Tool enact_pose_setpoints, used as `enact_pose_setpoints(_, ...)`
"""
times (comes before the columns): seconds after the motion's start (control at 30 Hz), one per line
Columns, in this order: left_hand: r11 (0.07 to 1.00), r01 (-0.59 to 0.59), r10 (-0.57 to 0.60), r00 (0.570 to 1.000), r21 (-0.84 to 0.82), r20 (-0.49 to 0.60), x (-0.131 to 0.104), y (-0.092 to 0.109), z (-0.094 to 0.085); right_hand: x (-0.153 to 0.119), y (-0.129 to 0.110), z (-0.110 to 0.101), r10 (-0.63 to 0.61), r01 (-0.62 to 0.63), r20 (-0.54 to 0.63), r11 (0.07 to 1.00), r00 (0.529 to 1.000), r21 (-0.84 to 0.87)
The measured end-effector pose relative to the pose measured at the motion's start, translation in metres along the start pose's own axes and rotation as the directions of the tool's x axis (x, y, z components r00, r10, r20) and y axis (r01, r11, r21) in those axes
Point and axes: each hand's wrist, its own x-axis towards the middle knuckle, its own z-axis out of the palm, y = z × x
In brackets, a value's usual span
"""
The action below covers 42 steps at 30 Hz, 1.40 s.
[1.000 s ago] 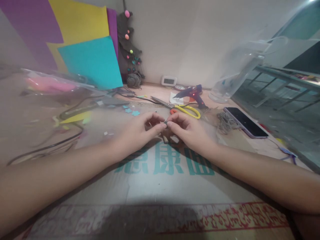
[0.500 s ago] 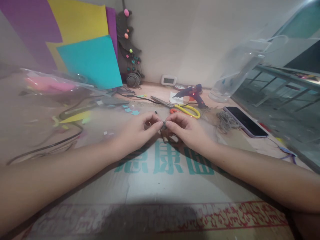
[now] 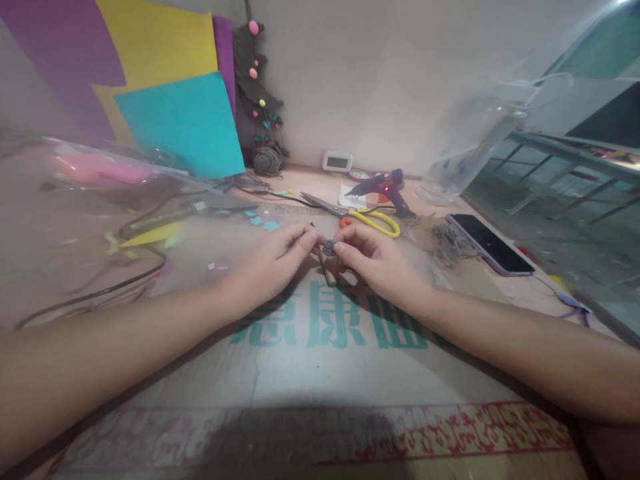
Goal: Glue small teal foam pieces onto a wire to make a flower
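Note:
Between the thumb and forefinger of my right hand (image 3: 373, 257) is a small dark grey-green lump (image 3: 329, 248), too small to make out exactly; it may be wound cord. My left hand (image 3: 290, 253) is closed in a pinch just left of the lump, and what it holds, if anything, is hidden by the fingers. Below the fingertips a thin brown stick-like tool (image 3: 328, 272) lies slanted on the printed board (image 3: 320, 373). Just beyond the hands rest scissors (image 3: 375, 222) with yellow and orange handles.
A glue gun (image 3: 383, 189) with a red light lies behind the scissors. To the right are loose grey cord (image 3: 453, 243), a phone (image 3: 490, 245) and a clear jug (image 3: 450, 170). Blue flower cutouts (image 3: 271, 225) and a black cable (image 3: 100, 293) lie left; coloured sheets (image 3: 183, 123) stand behind.
My left fingertips have drawn slightly left, away from the small lump, and the thumb has risen. More of the lump shows in my right fingers, which stay nearly still.

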Motion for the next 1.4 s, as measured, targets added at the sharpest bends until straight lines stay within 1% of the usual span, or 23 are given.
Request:
enact_pose_setpoints(0.13, 0.998, 0.029, -0.027, 0.999, -0.057, 0.035, -0.0003, 0.0031, 0.0008, -0.0015, -0.0031, 0.0007, 0.035, -0.035, -0.007, 0.999, 0.999, -0.020)
enact_pose_setpoints(0.3, 0.997, 0.068, -0.067, 0.997, -0.049, 0.024, -0.0015, 0.0061, 0.0011, -0.0020, -0.0039, 0.0007, 0.033, -0.033, 0.006, 0.999, 0.999, -0.024)
enact_pose_setpoints(0.6, 0.999, 0.028, -0.028, 0.999, -0.017, 0.039, -0.0005, 0.0067, -0.0005, -0.0013, -0.0018, 0.0014, 0.023, -0.023, 0.031, 1.000, 0.999, -0.022)
enact_pose_setpoints(0.7, 0.999, 0.027, -0.026, 0.999, -0.022, 0.043, -0.0001, 0.0069, -0.0006, -0.0007, -0.0005, 0.0008, 0.001, 0.000, 0.021, 1.000, 1.000, -0.027)
enact_pose_setpoints(0.83, 0.999, 0.022, -0.019, 0.998, -0.047, 0.053, -0.0002, 0.0044, -0.0007, 0.0000, 0.0013, -0.0005, -0.011, 0.010, 0.035, 1.000, 0.999, 0.014)
enact_pose_setpoints(0.97, 0.999, 0.011, -0.008, 0.999, -0.053, 0.052, -0.0002, -0.0004, 0.0003, 0.0001, 0.0020, -0.0019, -0.018, 0.018, 0.010, 1.000, 1.000, 0.006)
enact_pose_setpoints(1.1, 0.993, 0.030, -0.019, 0.995, -0.111, 0.100, -0.0008, -0.0007, 0.0019, -0.0007, 0.0022, -0.0017, -0.010, 0.010, -0.014, 1.000, 1.000, -0.001)
enact_pose_setpoints(1.27, 0.998, 0.032, -0.029, 0.998, -0.057, 0.063, -0.0013, 0.0035, 0.0013, -0.0012, 0.0016, -0.0005, 0.000, 0.000, 0.008, 0.999, 1.000, 0.041)
enact_pose_setpoints(1.4, 0.998, 0.029, -0.027, 0.999, -0.050, 0.041, -0.0009, 0.0032, 0.0005, -0.0006, 0.0012, -0.0015, 0.010, -0.011, 0.009, 0.997, 1.000, 0.070)
